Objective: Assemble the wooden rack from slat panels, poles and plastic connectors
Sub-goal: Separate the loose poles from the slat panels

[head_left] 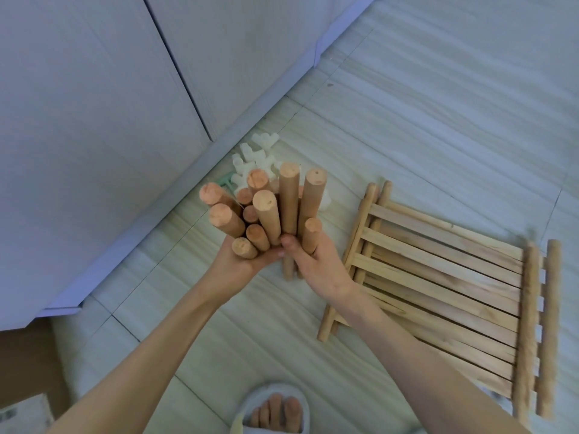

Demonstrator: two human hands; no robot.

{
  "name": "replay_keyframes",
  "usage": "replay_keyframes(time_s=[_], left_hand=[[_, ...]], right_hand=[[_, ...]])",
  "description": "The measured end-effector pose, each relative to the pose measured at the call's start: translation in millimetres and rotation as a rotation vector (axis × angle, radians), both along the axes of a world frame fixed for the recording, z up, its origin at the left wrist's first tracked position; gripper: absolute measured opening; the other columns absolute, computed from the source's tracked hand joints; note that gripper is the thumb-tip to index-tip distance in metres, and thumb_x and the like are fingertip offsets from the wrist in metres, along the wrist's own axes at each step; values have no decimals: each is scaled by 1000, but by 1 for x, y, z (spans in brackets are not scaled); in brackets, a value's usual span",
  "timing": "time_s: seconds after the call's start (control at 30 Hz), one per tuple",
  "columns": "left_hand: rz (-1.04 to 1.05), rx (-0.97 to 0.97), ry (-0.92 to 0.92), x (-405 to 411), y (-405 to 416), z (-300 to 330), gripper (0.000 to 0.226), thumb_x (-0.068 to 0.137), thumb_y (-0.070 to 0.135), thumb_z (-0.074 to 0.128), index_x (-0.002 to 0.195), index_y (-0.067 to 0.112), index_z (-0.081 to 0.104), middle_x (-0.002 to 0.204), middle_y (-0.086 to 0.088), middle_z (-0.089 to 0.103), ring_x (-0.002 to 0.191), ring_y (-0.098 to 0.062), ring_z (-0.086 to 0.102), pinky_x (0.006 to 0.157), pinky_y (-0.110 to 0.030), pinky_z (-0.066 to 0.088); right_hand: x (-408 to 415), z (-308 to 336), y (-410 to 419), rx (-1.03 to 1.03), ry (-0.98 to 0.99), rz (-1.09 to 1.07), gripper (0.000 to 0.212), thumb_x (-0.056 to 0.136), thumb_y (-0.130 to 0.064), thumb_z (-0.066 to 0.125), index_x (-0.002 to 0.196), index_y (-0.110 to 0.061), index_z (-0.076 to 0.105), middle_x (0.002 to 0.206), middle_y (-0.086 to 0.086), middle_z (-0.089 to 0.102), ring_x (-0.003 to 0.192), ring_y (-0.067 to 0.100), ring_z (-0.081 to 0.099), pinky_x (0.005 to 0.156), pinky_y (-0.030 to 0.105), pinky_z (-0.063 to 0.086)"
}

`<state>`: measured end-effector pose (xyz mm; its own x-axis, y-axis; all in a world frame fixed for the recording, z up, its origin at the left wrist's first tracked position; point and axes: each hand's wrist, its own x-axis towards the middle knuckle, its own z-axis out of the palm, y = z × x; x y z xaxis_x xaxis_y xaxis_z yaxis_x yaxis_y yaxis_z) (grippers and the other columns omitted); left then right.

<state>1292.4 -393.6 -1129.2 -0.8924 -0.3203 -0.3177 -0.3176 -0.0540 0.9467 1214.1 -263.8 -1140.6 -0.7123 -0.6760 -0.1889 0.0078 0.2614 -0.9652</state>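
Note:
Both hands hold a bundle of several round wooden poles (269, 211), standing nearly upright above the floor with their cut ends toward me. My left hand (241, 264) cups the shorter poles on the left side. My right hand (316, 261) wraps the taller poles on the right, thumb across the front. Behind the bundle, a pile of white plastic connectors (253, 155) lies on the floor by the cabinet base, partly hidden by the poles, with one pale green piece (226, 180) among them. Stacked slat panels (438, 286) lie flat on the floor to the right.
White cabinet doors (94, 120) and their plinth run along the left and back. A brown cardboard box (28, 364) sits at the lower left. My foot in a light slipper (275, 408) is at the bottom centre. The floor is pale wood-grain tile (438, 104).

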Motion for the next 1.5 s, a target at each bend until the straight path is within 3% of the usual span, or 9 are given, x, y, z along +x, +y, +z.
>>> replay_keyframes(time_s=[0.1, 0.2, 0.4, 0.63, 0.73, 0.9, 1.03, 1.23, 1.5], left_hand=[[-17, -21, -7, 4, 3, -3, 51, 73, 21, 76, 115, 0, 58, 111, -11, 65, 103, -6, 62, 79, -12, 47], [-55, 3, -31, 4, 0, -5, 49, 73, 18, 71, 117, 0, 58, 115, -11, 64, 109, -12, 61, 83, -15, 48], [-132, 75, -53, -6, -6, -1, 35, 81, 9, 70, 114, 12, 60, 113, -9, 66, 106, -14, 63, 84, -22, 52], [-96, -30, 11, -11, -25, 1, 71, 79, 30, 68, 139, 14, 36, 132, 5, 51, 121, 0, 50, 91, -11, 43], [-54, -74, -149, 2, -38, -5, 75, 79, 47, 66, 139, 17, 31, 133, 3, 46, 119, -1, 49, 84, -8, 44], [-170, 15, -469, 28, -62, -18, 76, 78, 46, 60, 140, 16, 27, 122, 6, 51, 108, -3, 54, 82, -16, 47], [-215, 140, -574, 48, -84, -26, 96, 54, 66, 74, 131, 24, 36, 118, 2, 59, 103, -9, 63, 78, -19, 53], [-147, 140, -655, 61, -120, -51, 119, 31, 77, 76, 130, 18, 45, 115, -6, 66, 101, -18, 66, 83, -31, 54], [-4, -123, -691, 47, -133, -72, 72, 81, 56, 61, 139, 19, 38, 133, -10, 47, 112, -24, 55, 94, -36, 49]], right_hand=[[-3, 2, 3, 28, 149, 3, 30, 84, -47, 50, 112, -36, 48, 105, -22, 58, 101, -1, 56, 86, 18, 44], [-3, -4, 7, 51, 219, 63, 58, 82, -55, 44, 125, -18, 52, 113, -11, 55, 108, 12, 54, 93, 34, 45], [-4, -5, 3, -5, 99, 51, 69, 79, -62, 47, 132, -18, 47, 118, -19, 56, 114, 2, 52, 95, 16, 41], [-5, -3, -24, -36, -186, -36, 38, 97, -34, 45, 130, -17, 50, 118, -9, 60, 105, -5, 55, 88, 6, 42], [13, -10, -37, -67, -421, -54, 33, 95, -44, 44, 120, -27, 57, 119, -4, 64, 109, 7, 60, 98, 26, 46], [62, -44, -60, -86, -839, -165, 67, 80, -65, 51, 130, -20, 53, 122, 4, 64, 113, 17, 61, 102, 43, 44], [87, -56, -78, -86, -1050, -174, 43, 93, -52, 43, 118, -20, 56, 110, 3, 67, 105, 16, 63, 98, 38, 48], [96, -61, -116, -29, -1163, -228, 57, 91, -53, 47, 133, -15, 49, 123, 10, 62, 112, 22, 60, 100, 44, 46], [87, -54, -125, -56, -1164, -222, 43, 97, -39, 43, 133, -14, 47, 116, 3, 63, 85, 9, 63, 73, 27, 55]])
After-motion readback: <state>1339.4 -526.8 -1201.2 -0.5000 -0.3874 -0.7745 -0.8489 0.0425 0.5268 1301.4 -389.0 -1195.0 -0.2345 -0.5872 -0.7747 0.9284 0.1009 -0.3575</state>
